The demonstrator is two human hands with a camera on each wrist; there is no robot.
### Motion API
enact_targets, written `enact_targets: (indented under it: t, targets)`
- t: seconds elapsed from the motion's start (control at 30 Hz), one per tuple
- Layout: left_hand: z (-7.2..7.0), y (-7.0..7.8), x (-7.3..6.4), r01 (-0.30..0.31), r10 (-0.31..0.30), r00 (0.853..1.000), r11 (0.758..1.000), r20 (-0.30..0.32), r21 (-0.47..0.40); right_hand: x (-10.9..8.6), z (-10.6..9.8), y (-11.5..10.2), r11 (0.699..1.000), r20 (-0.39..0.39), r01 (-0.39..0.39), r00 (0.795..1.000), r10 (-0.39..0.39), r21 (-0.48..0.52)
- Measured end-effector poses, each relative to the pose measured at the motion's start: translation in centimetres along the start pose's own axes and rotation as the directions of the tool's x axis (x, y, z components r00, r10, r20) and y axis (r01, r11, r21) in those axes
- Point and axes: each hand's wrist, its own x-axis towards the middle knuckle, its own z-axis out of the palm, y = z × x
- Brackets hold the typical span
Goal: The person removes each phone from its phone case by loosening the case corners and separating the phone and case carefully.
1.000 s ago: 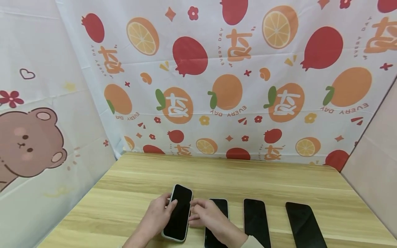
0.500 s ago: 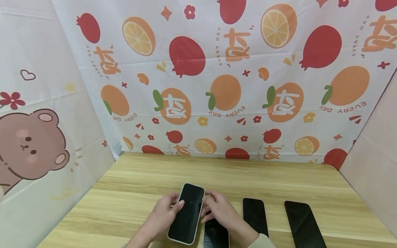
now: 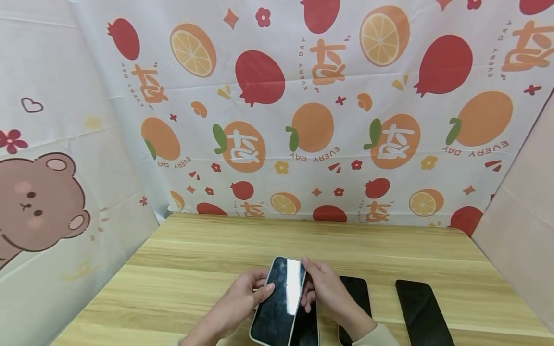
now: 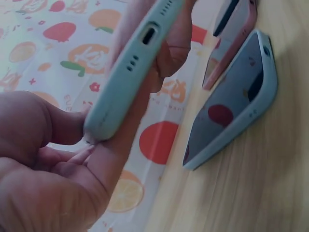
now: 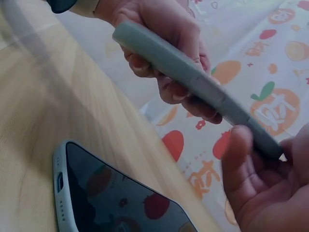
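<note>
A phone (image 3: 274, 307) in a pale green case (image 4: 118, 92) is held up off the table, screen facing up and tilted, with a bright reflection on it. My left hand (image 3: 238, 302) grips its left edge, thumb on the screen and fingers underneath. At the upper right corner my right hand (image 3: 329, 293) pinches the case; the right wrist view shows thumb and fingers on either side of that end. Beneath, partly covered by the held phone and the right hand, a second pale-cased phone (image 5: 125, 198) lies screen up on the table.
Right of the hands lie a phone in a pink case (image 4: 244, 29), partly behind the right forearm, and a larger dark phone (image 3: 424, 312). The wood-grain table (image 3: 207, 245) ends at a fruit-print cloth (image 3: 268, 144) behind and a bear-print cloth (image 3: 43, 202) at the left.
The held phone has moved right and been raised and tilted, over the second phone. My right hand has gone from beside its right edge to pinching its upper right corner.
</note>
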Motion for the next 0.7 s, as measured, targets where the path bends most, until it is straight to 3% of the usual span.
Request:
enact_targets:
  t: [0.2,0.37,0.7]
  targets:
    - [1.6,0.1,-0.6,-0.016,0.020,0.999,0.995,0.032,-0.097,-1.2,0.0,0.1,0.999,-0.098,0.038,0.995,-0.034,0.037]
    - [1.9,0.3,-0.5,-0.019,0.027,0.998,0.991,0.056,-0.130,-1.5,0.3,-0.1,0.991,-0.161,0.060,0.986,-0.041,0.116]
    - [2.2,0.6,-0.6,-0.027,0.038,0.998,0.982,0.057,-0.187,-1.6,0.2,-0.1,0.962,-0.070,0.017,0.998,0.002,0.274]
